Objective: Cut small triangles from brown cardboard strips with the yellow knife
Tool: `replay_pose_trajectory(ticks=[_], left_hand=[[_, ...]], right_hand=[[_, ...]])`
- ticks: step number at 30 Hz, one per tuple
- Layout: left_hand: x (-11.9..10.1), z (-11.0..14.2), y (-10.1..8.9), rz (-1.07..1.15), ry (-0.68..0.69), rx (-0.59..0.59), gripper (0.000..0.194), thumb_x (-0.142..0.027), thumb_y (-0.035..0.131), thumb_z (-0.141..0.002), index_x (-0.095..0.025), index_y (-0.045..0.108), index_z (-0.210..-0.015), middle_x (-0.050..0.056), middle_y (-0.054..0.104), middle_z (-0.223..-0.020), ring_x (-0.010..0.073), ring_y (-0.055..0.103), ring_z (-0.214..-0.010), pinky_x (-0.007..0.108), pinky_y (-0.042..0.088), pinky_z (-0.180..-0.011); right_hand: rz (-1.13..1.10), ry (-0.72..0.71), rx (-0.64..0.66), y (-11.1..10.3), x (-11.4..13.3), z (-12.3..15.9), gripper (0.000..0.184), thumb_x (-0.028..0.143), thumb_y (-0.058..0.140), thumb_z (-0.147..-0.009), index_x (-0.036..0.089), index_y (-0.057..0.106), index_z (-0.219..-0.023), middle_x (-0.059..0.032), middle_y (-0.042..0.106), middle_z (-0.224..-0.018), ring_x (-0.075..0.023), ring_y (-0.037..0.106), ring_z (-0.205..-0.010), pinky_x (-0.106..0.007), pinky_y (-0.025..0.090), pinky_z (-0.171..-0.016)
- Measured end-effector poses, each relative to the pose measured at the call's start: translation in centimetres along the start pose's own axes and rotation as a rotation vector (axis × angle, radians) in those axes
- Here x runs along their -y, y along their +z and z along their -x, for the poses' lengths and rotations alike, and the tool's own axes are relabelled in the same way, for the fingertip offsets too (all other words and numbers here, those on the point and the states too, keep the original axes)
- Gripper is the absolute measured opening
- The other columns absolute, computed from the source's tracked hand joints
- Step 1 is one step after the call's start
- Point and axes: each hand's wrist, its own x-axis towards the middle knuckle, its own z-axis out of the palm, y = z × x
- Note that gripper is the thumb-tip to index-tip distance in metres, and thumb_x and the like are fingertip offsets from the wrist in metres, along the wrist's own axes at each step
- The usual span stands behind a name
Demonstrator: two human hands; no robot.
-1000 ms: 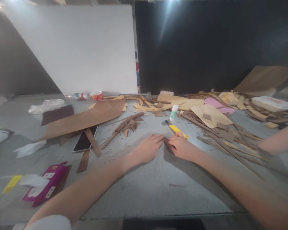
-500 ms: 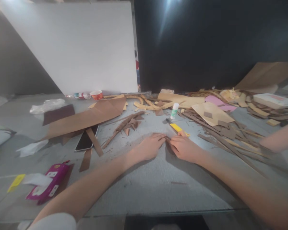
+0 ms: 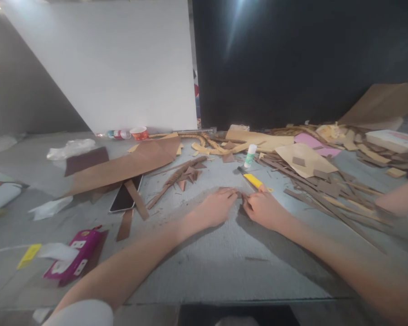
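My left hand (image 3: pixel 215 208) and my right hand (image 3: pixel 264 209) meet on the grey table (image 3: pixel 204 267), fingertips pinched together on a small brown cardboard piece (image 3: pixel 240 195) between them. Most of that piece is hidden by the fingers. A yellow utility knife (image 3: pixel 253 180) lies just behind my right hand. A white glue stick (image 3: pixel 249 156) with a green label stands further back. A cluster of folded brown cardboard strips (image 3: pixel 180 177) lies to the left of my left hand.
A dark phone (image 3: pixel 125 198) lies under a large brown sheet (image 3: pixel 122 166). A magenta packet (image 3: pixel 75 258) sits at the near left. Piles of brown and tan strips (image 3: pixel 326 181) cover the right side. Another person's forearm (image 3: pixel 399 199) enters at right. White and black boards stand behind.
Both hands stay pinched together on the brown piece; the view has drifted slightly left, with the hands shifting a little right and up in the picture.
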Motion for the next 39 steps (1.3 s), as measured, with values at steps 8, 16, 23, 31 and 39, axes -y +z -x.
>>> replay_pose_trajectory(ticks=[8,16,23,31,39], left_hand=[[0.2,0.0,0.1,-0.022,0.014,-0.014,0.058,-0.002,0.053,-0.086,-0.008,0.054,-0.144,0.021,0.051,-0.161,0.0283,0.044,-0.155,0.045,0.040,-0.126],[0.2,0.3,-0.7,-0.012,0.005,-0.001,0.050,-0.008,0.048,-0.096,-0.010,0.055,-0.145,0.019,0.051,-0.162,0.0272,0.044,-0.155,0.045,0.040,-0.124],[0.1,0.2,-0.8,-0.045,0.006,0.025,0.052,-0.007,0.047,-0.095,-0.012,0.053,-0.147,0.018,0.049,-0.163,0.0287,0.041,-0.156,0.046,0.039,-0.124],[0.5,0.3,-0.7,-0.043,0.025,0.006,0.045,-0.010,0.047,-0.098,-0.014,0.055,-0.142,0.017,0.053,-0.159,0.0270,0.042,-0.154,0.042,0.040,-0.122],[0.3,0.1,-1.0,-0.023,0.005,0.021,0.066,-0.008,0.050,-0.091,-0.015,0.041,-0.156,0.015,0.049,-0.162,0.0291,0.047,-0.149,0.043,0.043,-0.120]], right_hand=[[-0.151,0.007,-0.164,-0.1,-2.0,0.5,0.039,0.021,0.048,-0.106,0.019,0.073,-0.076,-0.0058,0.073,-0.074,-0.0191,0.061,-0.068,-0.040,0.032,-0.085],[-0.284,0.069,-0.163,1.3,-2.8,0.1,0.026,0.028,0.058,-0.104,0.021,0.076,-0.087,-0.0021,0.073,-0.076,-0.0183,0.064,-0.072,-0.038,0.031,-0.085],[-0.357,0.075,-0.156,2.3,-3.2,0.0,0.025,0.029,0.057,-0.105,0.023,0.079,-0.094,-0.0003,0.069,-0.071,-0.0182,0.062,-0.068,-0.037,0.037,-0.084],[-0.461,0.166,-0.177,2.8,-3.2,-0.4,0.022,0.029,0.059,-0.103,0.023,0.081,-0.102,0.0032,0.061,-0.061,-0.0165,0.057,-0.058,-0.037,0.042,-0.083],[-0.450,0.100,-0.159,2.4,-3.1,-0.2,0.024,0.025,0.056,-0.104,0.022,0.079,-0.103,0.0006,0.067,-0.069,-0.0170,0.058,-0.063,-0.037,0.040,-0.084]])
